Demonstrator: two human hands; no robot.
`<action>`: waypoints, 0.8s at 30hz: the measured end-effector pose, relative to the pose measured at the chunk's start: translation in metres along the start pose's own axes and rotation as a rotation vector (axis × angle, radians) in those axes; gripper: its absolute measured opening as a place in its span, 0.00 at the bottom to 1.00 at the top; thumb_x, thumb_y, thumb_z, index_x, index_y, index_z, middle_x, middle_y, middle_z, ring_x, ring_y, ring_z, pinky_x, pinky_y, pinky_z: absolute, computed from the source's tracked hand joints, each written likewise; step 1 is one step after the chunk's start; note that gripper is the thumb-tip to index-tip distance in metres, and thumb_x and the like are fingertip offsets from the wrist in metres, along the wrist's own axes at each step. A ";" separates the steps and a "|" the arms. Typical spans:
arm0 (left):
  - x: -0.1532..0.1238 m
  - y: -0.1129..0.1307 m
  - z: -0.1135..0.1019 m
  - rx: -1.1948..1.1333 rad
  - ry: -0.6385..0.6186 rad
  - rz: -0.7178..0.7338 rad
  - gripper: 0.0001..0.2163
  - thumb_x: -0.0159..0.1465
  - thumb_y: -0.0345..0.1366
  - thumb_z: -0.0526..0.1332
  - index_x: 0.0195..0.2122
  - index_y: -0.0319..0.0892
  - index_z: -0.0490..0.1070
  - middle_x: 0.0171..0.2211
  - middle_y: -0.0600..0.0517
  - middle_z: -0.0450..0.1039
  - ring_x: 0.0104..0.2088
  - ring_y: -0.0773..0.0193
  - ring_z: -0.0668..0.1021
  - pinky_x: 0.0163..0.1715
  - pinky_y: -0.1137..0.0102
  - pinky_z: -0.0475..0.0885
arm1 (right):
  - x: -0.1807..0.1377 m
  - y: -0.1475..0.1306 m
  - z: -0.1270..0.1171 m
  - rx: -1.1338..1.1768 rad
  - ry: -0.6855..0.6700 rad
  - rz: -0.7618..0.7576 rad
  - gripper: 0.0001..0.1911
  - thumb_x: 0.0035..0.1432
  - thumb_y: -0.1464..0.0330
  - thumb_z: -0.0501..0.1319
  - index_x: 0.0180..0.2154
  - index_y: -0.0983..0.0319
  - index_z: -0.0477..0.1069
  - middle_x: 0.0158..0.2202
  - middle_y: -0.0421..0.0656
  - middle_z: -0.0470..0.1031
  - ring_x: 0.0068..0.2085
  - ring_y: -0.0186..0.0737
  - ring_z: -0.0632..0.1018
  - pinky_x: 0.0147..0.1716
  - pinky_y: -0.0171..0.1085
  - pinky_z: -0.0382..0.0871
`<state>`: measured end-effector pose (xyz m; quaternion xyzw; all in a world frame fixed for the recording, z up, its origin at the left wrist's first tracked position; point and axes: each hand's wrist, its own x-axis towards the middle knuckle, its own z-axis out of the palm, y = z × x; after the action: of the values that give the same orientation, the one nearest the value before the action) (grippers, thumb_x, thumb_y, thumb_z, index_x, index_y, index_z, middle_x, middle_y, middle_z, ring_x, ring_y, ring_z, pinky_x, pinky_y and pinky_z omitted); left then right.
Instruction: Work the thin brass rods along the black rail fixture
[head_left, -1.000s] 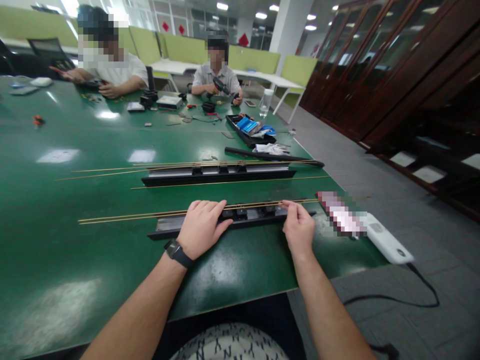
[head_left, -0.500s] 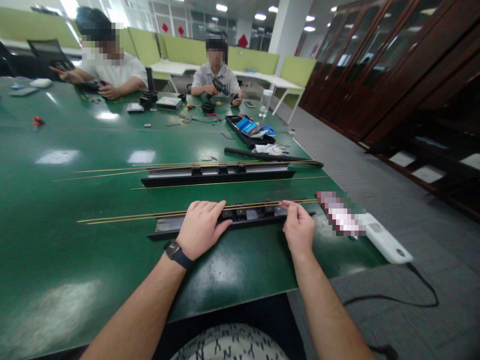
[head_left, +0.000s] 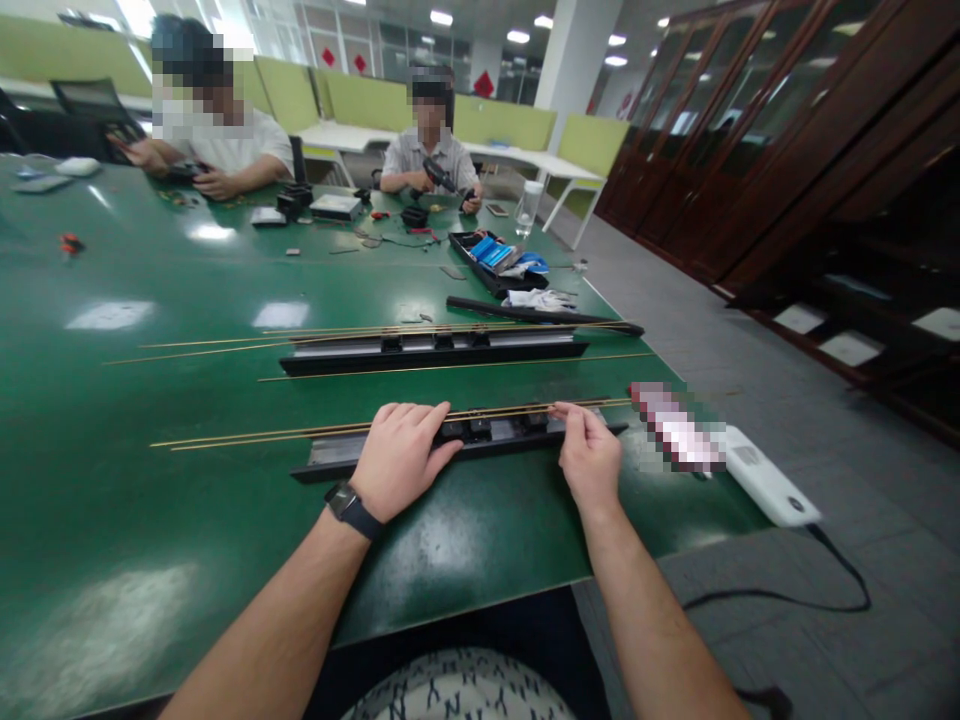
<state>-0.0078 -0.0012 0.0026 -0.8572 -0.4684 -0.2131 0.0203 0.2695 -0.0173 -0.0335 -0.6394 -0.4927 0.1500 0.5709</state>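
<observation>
A long black rail (head_left: 330, 453) lies across the green table (head_left: 150, 520) close in front of me, with thin brass rods (head_left: 247, 435) along its far edge. My left hand (head_left: 399, 458), a dark watch on its wrist, rests flat on the rail's middle with fingers stretched out. My right hand (head_left: 590, 455) pinches a brass rod near the rail's right end, fingers closed on it.
A second black rail (head_left: 431, 352) with more brass rods lies farther back. A white power strip (head_left: 765, 488) with a black cable sits at the table's right corner. A black tray (head_left: 495, 262) holds blue items. Two people sit working at the far side.
My right hand has shifted slightly left along the rod. My left hand has stayed on the rail.
</observation>
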 end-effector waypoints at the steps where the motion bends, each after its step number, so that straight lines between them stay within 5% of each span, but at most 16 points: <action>1: 0.000 0.000 0.000 0.001 0.000 0.001 0.21 0.71 0.47 0.61 0.60 0.40 0.72 0.49 0.42 0.81 0.50 0.48 0.79 0.52 0.53 0.69 | 0.000 0.000 0.000 -0.008 0.012 0.000 0.25 0.69 0.50 0.54 0.45 0.60 0.81 0.43 0.48 0.86 0.41 0.47 0.85 0.39 0.42 0.80; 11: 0.000 -0.001 0.000 0.020 -0.003 0.008 0.22 0.71 0.48 0.61 0.59 0.39 0.73 0.50 0.42 0.81 0.50 0.47 0.80 0.52 0.54 0.69 | 0.001 0.001 -0.001 0.040 0.011 0.014 0.25 0.70 0.51 0.55 0.47 0.62 0.80 0.40 0.48 0.86 0.38 0.45 0.86 0.35 0.39 0.79; 24: -0.001 -0.003 0.001 0.025 0.002 0.013 0.23 0.71 0.49 0.59 0.60 0.39 0.74 0.50 0.41 0.81 0.50 0.46 0.80 0.52 0.53 0.70 | 0.001 0.004 0.000 0.015 0.036 0.004 0.20 0.71 0.57 0.55 0.43 0.60 0.82 0.43 0.46 0.86 0.46 0.45 0.85 0.52 0.42 0.77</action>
<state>-0.0098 0.0000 0.0008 -0.8597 -0.4653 -0.2079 0.0329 0.2717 -0.0160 -0.0365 -0.6389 -0.4800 0.1434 0.5839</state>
